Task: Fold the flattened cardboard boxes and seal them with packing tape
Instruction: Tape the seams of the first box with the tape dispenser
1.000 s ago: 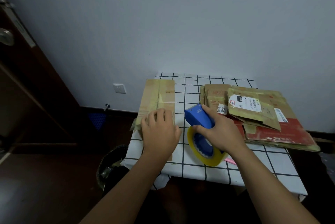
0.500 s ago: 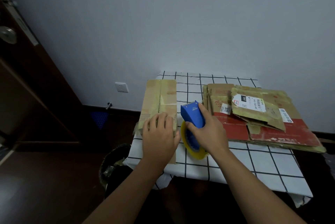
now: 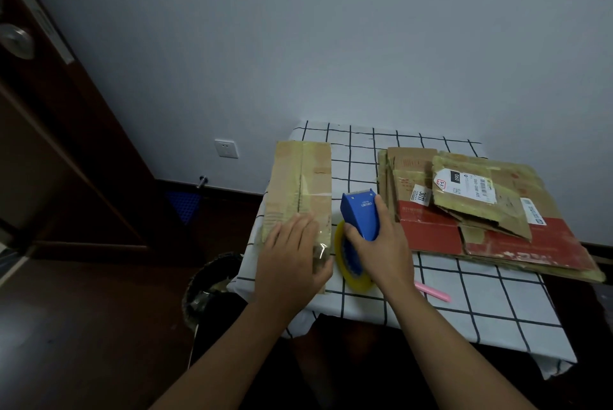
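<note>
Left hand (image 3: pixel 292 263) flat, pressing box (image 3: pixel 300 190) on counter (image 3: pixel 464 303); right hand (image 3: pixel 381 247) gripping dispenser (image 3: pixel 360 215); cardboard light, stiff, probably slides unless held near seam

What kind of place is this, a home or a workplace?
Most likely a room in a home. A small table with a checked cloth stands against a plain wall, near a wooden door, a wall socket and a bin. Used, flattened boxes lie on the table.

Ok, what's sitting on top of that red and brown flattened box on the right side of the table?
Several smaller flattened cardboard pieces lie stacked on the red flattened box, the topmost bearing a white shipping label. How many are layered underneath is hidden.
</note>
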`<state>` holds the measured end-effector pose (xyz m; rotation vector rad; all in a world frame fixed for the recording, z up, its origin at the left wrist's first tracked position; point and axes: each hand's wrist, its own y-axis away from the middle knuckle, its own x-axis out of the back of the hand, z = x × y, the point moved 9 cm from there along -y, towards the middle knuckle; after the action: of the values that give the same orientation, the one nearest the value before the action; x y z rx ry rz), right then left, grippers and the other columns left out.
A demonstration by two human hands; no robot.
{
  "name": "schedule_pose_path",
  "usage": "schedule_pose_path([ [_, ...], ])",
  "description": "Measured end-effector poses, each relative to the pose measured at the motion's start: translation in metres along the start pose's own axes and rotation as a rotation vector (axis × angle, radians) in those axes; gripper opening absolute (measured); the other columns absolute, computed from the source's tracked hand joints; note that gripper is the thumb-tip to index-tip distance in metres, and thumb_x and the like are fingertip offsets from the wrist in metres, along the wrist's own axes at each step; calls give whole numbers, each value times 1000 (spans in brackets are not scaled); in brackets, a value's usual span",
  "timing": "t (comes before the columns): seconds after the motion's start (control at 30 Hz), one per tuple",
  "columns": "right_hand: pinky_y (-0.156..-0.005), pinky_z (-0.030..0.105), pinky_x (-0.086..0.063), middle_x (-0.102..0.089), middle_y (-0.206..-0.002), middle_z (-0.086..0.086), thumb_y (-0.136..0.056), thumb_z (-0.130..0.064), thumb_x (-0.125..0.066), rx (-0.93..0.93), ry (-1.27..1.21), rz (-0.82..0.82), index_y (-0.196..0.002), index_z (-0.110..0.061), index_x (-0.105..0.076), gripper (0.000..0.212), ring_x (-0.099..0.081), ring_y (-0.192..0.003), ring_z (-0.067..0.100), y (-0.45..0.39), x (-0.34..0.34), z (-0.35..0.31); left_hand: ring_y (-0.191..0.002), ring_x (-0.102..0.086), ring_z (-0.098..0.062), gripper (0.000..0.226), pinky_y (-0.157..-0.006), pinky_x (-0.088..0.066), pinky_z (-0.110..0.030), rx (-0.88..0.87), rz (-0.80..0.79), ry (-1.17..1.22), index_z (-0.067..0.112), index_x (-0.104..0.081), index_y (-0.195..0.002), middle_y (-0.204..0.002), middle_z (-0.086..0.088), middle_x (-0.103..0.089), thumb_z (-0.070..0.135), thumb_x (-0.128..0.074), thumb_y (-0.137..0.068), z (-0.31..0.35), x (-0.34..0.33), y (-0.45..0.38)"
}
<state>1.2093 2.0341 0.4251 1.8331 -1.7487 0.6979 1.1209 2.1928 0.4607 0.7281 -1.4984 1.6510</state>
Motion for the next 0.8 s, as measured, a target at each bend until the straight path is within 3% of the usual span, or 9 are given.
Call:
schedule_pose_path([
  [0.17,-75,36,-43,-49,-118,9,-90,-44,-56,-31,-37,-79,-155,-44,-6,82,-52,-97,25,2,4,6,-127,-50,-30,53,-103,-38,-52,63,-4,-16,18,-66,-120,-136,-7,-57,50,-60,-79,1,6,11],
  [0.3,-79,34,-41,-44,-137,2,-90,-50,-61,8,-60,-158,-155,-44,-4,87,-47,-105,19,5,3,1,-124,-51,-30,41,-103,-40,-50,137,2,69,19,-65,-122,-133,-8,-58,40,-43,-94,-10,11,13],
  [0.37,-82,35,-43,-44,-133,-8,-90,-56,-60,26,-76,-201,-155,-45,0,89,-47,-106,18,10,0,-7,-121,-56,-27,39,-101,-43,-46,165,25,128,13,-65,-118,-130,-7,-61,32,-38,-98,-16,13,12],
  [0.53,-81,32,-38,-40,-115,-11,-87,-62,-59,17,-185,-227,-156,-41,3,95,-44,-98,15,21,-8,-21,-120,-39,-31,30,-87,-45,-41,433,93,278,18,-70,-108,-133,-14,-50,29,-47,-93,-45,18,16],
  [0.67,-83,29,-36,-39,-117,-9,-81,-61,-67,4,-209,-207,-155,-40,8,107,-44,-98,14,22,-6,-20,-120,-39,-18,37,-95,-43,-40,614,48,430,16,-63,-122,-135,-5,-46,30,-68,-88,-57,12,21],
  [0.8,-80,27,-38,-39,-113,-5,-79,-55,-73,19,-191,-200,-156,-37,9,113,-46,-93,14,22,-8,-20,-128,-45,-18,43,-99,-42,-34,677,40,492,15,-57,-130,-140,-1,-44,32,-65,-91,-60,10,22],
])
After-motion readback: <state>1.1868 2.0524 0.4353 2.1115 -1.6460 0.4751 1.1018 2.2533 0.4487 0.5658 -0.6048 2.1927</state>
